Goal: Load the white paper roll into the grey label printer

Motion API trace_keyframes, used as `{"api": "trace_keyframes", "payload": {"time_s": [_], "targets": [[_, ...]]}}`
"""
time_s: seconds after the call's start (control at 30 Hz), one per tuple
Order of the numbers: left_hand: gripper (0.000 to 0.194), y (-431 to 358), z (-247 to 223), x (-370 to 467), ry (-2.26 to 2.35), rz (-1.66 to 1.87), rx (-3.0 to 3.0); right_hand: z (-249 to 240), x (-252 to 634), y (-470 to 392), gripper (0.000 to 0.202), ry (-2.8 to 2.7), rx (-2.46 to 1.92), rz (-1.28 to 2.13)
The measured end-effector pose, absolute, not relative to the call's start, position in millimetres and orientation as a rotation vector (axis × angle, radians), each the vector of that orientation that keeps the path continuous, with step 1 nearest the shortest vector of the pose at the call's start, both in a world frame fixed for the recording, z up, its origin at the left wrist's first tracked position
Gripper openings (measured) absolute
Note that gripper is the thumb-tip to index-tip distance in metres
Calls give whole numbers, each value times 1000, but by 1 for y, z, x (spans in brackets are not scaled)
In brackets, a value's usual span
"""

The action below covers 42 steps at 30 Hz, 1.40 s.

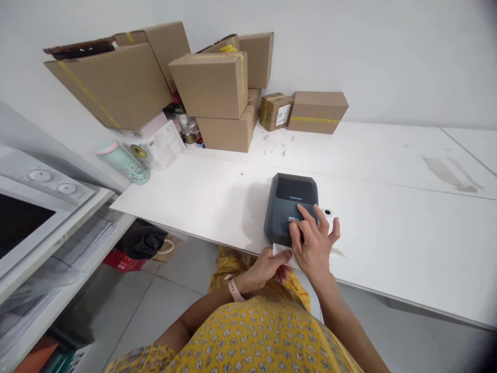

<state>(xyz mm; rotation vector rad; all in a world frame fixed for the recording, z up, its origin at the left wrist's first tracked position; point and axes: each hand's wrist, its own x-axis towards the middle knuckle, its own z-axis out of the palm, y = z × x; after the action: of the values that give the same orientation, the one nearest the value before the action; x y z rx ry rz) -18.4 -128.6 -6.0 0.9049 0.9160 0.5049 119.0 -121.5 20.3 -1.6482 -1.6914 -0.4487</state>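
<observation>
A dark label printer (295, 207) sits near the front edge of the white table (373, 223). From its front comes a white paper label (286, 257), which my left hand (268, 268) pinches between thumb and fingers just past the edge. My right hand (312, 235) lies over the printer's front right part, fingers spread, with one fingertip at the button area on its top. Just right of the printer, partly behind my right fingers, is a small white roll (328, 212) with a dark centre.
Cardboard boxes (223, 129) are stacked at the back left, with two smaller ones (319, 111) beside them. A mint tumbler (126, 163) leans by a white box (161, 145). Left stands a microwave (34, 202) on a shelf (83, 254). A dark bag (143, 241) lies below.
</observation>
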Motion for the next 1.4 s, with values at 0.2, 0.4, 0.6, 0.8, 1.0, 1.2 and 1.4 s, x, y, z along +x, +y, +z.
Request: {"api": "trace_keyframes", "payload": {"time_s": [0.2,0.4,0.6,0.8,1.0,1.2,1.4], "targets": [[64,-132,-10,-26,1012,604,1033,5,124,-131,17,-1691,-1604,-309],[37,-132,-1,-47,1283,1246,1343,-8,117,-167,54,-1406,-1570,74],[54,-124,-1,-43,1096,1116,1559,-10,111,-180,54,-1211,-1578,331],[58,-124,-7,-38,1075,1137,1510,-10,108,-179,58,-1173,-1523,395],[60,-127,-2,-35,1047,1165,1425,-6,105,-181,62,-1095,-1508,463],[59,-116,16,-36,919,1229,1350,8,116,-173,58,-1158,-1455,359],[49,-57,40,-25,880,1397,1447,57,146,-109,55,-1467,-1436,-74]]}}
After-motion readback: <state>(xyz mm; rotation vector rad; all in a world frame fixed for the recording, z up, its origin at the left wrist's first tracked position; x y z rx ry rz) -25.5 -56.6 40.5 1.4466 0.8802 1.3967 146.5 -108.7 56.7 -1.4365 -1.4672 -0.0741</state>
